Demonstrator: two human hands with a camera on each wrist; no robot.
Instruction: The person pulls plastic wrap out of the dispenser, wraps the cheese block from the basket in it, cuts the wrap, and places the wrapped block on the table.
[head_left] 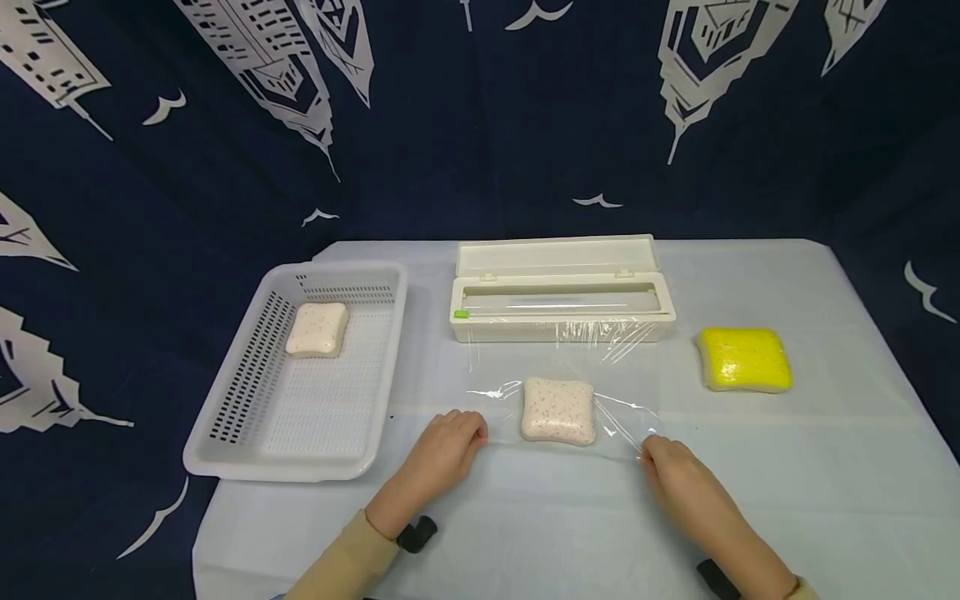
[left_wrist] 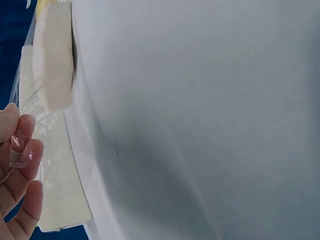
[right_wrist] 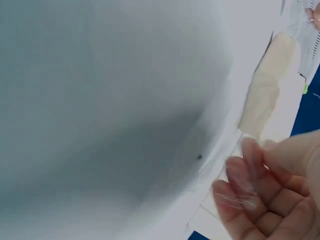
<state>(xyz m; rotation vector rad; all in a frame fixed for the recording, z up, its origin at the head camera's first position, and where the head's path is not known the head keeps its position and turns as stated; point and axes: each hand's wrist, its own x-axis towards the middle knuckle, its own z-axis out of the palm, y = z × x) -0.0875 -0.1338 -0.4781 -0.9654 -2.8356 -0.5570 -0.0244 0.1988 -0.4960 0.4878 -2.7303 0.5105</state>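
Observation:
A speckled cream soap bar (head_left: 558, 411) lies mid-table between my hands. Clear cling film (head_left: 622, 408) runs toward me from the cream dispenser box (head_left: 562, 327) and creases beside the soap; whether it passes over or under the bar I cannot tell. My left hand (head_left: 447, 446) pinches the film's near left corner between thumb and finger, and a loose bit of film (left_wrist: 18, 159) clings to its fingers. At the near right corner, my right hand (head_left: 678, 475) pinches the film too. Both hands are apart from the soap.
To the left stands a white perforated basket (head_left: 315, 425) with another speckled soap bar (head_left: 317, 330) inside. A shiny yellow bar (head_left: 744, 359) lies at the right. The dispenser's lid (head_left: 557, 257) is raised at the back, before a dark patterned cloth (head_left: 480, 150).

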